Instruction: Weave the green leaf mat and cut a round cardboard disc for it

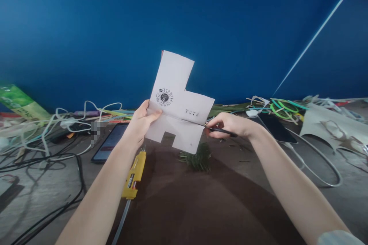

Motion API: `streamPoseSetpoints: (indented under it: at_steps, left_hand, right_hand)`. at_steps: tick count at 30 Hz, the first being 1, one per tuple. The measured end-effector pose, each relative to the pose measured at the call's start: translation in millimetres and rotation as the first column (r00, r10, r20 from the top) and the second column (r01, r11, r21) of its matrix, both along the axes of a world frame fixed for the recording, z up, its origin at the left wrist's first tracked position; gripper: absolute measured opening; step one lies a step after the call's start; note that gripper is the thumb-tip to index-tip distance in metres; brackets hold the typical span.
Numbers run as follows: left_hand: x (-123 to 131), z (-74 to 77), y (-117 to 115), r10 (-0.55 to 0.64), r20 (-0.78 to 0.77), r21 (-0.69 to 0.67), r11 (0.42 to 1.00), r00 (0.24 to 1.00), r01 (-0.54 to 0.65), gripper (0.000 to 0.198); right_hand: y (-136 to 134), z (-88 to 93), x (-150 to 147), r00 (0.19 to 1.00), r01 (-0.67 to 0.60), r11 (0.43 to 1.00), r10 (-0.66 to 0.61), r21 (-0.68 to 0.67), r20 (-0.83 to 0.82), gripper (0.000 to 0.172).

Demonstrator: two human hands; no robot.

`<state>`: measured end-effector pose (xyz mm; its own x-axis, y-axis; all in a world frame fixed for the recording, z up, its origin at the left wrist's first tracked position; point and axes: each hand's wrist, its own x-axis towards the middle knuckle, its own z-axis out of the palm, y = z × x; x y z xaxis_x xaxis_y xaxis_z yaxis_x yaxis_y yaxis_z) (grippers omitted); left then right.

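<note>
A white piece of card (175, 71) with a printed round code and several cut-out corners is held up above the table. My left hand (143, 119) pinches its left edge, thumb on the near face. A crease or cut line runs across the card from my thumb to the right edge. There, my right hand (222, 124) has its fingers closed round the black handles of scissors (225, 132), whose blades lie along that line. Below the card, a bunch of green needle-like sprigs (201, 159) rests on the brown surface, partly hidden.
A yellow glue gun (135, 176) with a glue stick lies by my left forearm, near a phone (110, 143). Tangled white cables (46, 134) and black cables (80, 176) spread left. On the right are a dark phone (276, 128), green coils (283, 109) and glasses (335, 132).
</note>
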<state>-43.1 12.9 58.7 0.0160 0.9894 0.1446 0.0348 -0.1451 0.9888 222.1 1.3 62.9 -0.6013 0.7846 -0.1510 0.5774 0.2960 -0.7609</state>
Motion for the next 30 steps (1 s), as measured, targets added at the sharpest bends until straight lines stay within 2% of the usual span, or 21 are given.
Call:
streamPoseSetpoints:
  at_steps: [5,10,18,30]
  left_hand:
    - [0,-1.8,1,0.002,-0.008,-0.011,1.0,1.0,-0.003,0.038]
    - [6,0.0,-3,-0.014,-0.003,-0.046,0.999,1.0,0.014,0.037]
    - [6,-2.1,-3,-0.031,0.007,-0.015,0.999,0.999,0.031,0.035]
    - [3,-1.9,-2,-0.038,-0.006,-0.012,0.999,0.999,0.038,0.032]
  right_hand:
    - [1,-1.1,-1,1.0,0.017,1.0,-0.017,-0.008,-0.003,0.017]
    - [5,-9.8,-2,1.0,0.022,1.0,-0.022,-0.006,0.005,0.025]
    - [9,-20.8,-4,0.995,-0.005,1.0,0.007,0.024,-0.103,0.035]
    - [5,-20.9,-14,0.992,0.003,0.999,-0.008,-0.042,-0.125,0.032]
